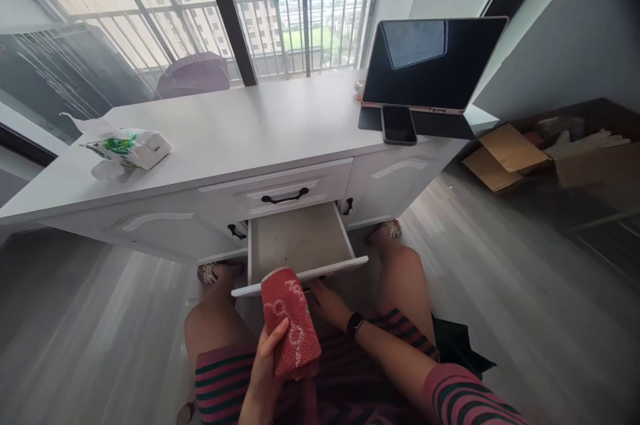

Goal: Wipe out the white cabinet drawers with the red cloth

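Observation:
My left hand is closed around a folded red towel with a pale looped pattern, thumb on its front face. The towel is held up just in front of a pulled-out white drawer and overlaps part of its front edge. Only a few small dark specks show on the drawer's bottom. My right hand is at the outer side of the drawer front, at its dark handle, with the fingertips mostly hidden. A dark watch is on the right wrist.
On the white cabinet top are a tissue pack at left, a tablet standing on its cover, and a phone. A shut drawer with a black handle is above the open one. A cardboard box stands at right.

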Demonstrator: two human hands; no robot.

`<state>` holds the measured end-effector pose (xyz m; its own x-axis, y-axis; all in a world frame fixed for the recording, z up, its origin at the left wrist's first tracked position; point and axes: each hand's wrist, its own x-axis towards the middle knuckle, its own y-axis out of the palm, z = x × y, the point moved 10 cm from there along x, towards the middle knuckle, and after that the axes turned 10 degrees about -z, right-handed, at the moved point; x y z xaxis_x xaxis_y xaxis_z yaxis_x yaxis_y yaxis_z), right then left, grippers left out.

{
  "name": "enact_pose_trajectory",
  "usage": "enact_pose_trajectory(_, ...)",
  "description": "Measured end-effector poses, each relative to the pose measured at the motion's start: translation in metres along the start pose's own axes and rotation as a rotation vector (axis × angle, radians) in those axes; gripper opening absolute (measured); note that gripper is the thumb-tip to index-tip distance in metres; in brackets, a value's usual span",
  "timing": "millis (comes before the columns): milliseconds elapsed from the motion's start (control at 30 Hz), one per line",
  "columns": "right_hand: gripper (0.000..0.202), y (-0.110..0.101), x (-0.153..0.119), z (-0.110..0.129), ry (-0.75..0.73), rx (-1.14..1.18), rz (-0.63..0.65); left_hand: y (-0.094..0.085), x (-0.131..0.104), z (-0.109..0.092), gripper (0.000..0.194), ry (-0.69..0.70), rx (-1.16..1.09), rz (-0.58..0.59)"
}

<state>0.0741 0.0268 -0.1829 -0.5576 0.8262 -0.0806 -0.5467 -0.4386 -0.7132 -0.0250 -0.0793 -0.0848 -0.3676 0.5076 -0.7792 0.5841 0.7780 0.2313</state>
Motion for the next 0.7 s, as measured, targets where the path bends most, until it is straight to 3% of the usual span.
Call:
enact_pose_trajectory(133, 0.054, -0.002, 0.002, 0.002, 0.017, 0.031, -0.013, 0.015, 0.011, -0.039, 0.048, 0.131, 0.050, -0.050)
enact_pose_trajectory(233, 0.054, -0.001, 0.003, 0.002, 0.037, 0.030, -0.013, 0.037, 0.025, -0.081, 0.048, 0.306, 0.248, -0.033)
enact_pose_trajectory(333, 0.052, -0.001, 0.003, 0.004, 0.041, 0.029, -0.009, 0.078, 0.041, -0.127, 0.041, 0.641, 0.654, 0.038)
enact_pose_trajectory(400, 0.052, 0.000, 0.004, 0.003, 0.057, 0.025, 0.000, 0.116, 0.052, -0.142, 0.031, 0.907, 1.015, 0.122)
enact_pose_trajectory(467, 0.055, 0.001, 0.004, 0.003, 0.067, 0.027, 0.003, 0.151, 0.072, -0.130, 0.029, 1.023, 1.379, 0.224)
enact_pose_trajectory(567, 0.055, 0.002, 0.005, 0.004, 0.071, 0.037, 0.004, 0.185, 0.109, -0.091, 0.033, 0.982, 1.740, 0.355)
enact_pose_trajectory(700, 0.054, 0.006, 0.005, 0.002, 0.088, 0.040, 0.009, 0.211, 0.141, -0.035, 0.040, 0.855, 1.801, 0.568)
